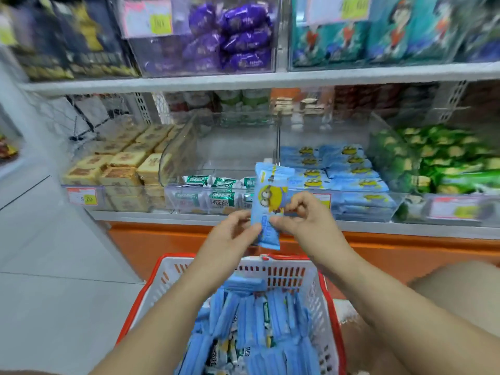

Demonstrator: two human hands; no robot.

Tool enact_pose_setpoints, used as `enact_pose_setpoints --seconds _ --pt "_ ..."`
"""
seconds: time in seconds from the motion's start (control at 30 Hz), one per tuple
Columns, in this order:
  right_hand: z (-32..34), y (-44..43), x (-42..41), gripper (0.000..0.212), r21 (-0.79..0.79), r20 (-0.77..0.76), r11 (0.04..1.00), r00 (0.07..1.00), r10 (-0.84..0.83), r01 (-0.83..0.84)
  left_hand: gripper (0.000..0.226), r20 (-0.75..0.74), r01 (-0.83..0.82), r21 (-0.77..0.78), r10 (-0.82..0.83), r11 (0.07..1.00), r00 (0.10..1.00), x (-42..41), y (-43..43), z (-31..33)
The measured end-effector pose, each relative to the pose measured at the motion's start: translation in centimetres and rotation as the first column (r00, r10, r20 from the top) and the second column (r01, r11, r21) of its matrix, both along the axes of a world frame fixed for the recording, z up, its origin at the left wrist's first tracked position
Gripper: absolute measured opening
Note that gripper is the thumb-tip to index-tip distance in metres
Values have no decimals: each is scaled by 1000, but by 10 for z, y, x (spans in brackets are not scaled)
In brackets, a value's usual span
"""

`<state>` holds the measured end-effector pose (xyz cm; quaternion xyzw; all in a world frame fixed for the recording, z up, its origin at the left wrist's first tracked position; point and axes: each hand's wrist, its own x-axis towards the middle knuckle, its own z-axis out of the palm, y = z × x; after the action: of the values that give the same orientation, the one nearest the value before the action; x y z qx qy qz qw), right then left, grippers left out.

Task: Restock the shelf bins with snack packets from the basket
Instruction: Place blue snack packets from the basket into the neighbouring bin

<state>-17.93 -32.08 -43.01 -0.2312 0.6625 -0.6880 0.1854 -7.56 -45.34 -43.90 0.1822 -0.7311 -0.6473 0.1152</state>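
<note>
- We hold one blue snack packet (266, 185) upright, tilted slightly, in the air between both hands.
- Our left hand (232, 234) pinches the packet's lower left edge, thumb and fingers curled onto it.
- Our right hand (305, 215) pinches the packet's right side at about mid-height, fingers bent in.
- The packet hangs above the far rim of the red basket (140, 296) and in front of the front edge of the lower shelf (162, 216). It touches neither.
- The basket sits below our forearms, filled with more blue packets (251, 315) standing on edge, with a few white-and-green ones among them.
- Just behind the held packet, toward the shelf's right, a clear bin (378, 209) holds stacked packets of the same blue kind (349, 169).
- To its left, a second clear bin (230, 147) holds only a low layer of green-and-white packets (220, 184) along its front.
- At the shelf's left end lie tan boxed snacks (121, 169); at its right end, green packets (446, 163), blurred.
</note>
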Motion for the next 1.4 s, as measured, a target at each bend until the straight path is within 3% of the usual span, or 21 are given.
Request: enact_pose_setpoints --seconds 0.13,0.27,0.4,0.53,0.8,0.97,1.07,1.17,1.23,1.33,1.4 --pt "23 17 -23 36 -64 -32 996 997 -66 64 23 -37 54 -148 -60 987 997 -30 15 21" --pt "40 47 -69 38 -34 -195 987 967 -162 159 27 -40 40 -462 -66 886 997 -67 11 39" --pt "49 79 -117 25 -25 -512 917 783 -355 399 29 -16 74 -611 -106 788 994 -113 16 68" --pt "41 101 -157 21 168 -724 777 611 -321 607 32 104 217 -712 -205 668 973 -172 26 82" --pt "30 128 -178 19 241 -645 710 656 -393 662 33 501 604 -647 -338 465 797 -250 48 61" --pt "26 134 -181 21 296 -616 683 680 -398 668 38 599 684 -598 -334 418 728 -268 47 50" --pt "27 134 -182 22 308 -626 660 669 -402 685 40 632 715 -609 -335 344 699 -272 54 45" --pt "30 127 -175 23 296 -746 590 568 -347 751 39 640 718 -637 -327 281 695 -273 60 40" --pt "30 118 -170 23 291 -823 602 515 -238 743 40 614 691 -660 -320 295 722 -272 59 38" --pt "23 100 -164 28 526 -723 680 690 41 510 39 496 576 -717 -293 393 818 -266 47 43" --pt "14 91 -163 32 708 -613 600 747 259 373 32 427 499 -744 -258 446 867 -261 35 44"
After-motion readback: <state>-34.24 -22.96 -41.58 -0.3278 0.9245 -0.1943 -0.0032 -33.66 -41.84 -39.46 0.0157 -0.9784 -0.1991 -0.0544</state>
